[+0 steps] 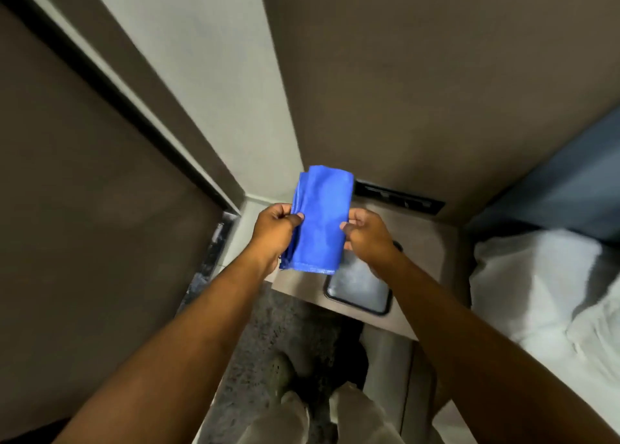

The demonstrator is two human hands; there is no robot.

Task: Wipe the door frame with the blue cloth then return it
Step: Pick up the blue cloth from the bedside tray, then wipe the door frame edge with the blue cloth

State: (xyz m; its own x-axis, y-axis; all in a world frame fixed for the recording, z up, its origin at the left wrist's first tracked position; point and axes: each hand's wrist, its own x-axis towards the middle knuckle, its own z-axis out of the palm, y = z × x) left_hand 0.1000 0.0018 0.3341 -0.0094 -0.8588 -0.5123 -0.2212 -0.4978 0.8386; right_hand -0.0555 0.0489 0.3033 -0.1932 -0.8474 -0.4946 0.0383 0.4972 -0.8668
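Observation:
A folded blue cloth (322,219) hangs upright between both hands, in front of me and above a nightstand. My left hand (273,230) pinches its left edge with thumb and fingers. My right hand (367,234) grips its right edge. The door frame (110,85) runs diagonally at the left as a dark strip with a pale edge beside a brown door panel (84,209). The cloth is apart from the frame.
A brown nightstand (432,262) stands below the hands with a dark rectangular tray or device (359,289) on it. A bed with white bedding (543,292) lies to the right. Speckled carpet (268,336) and my shoes are below.

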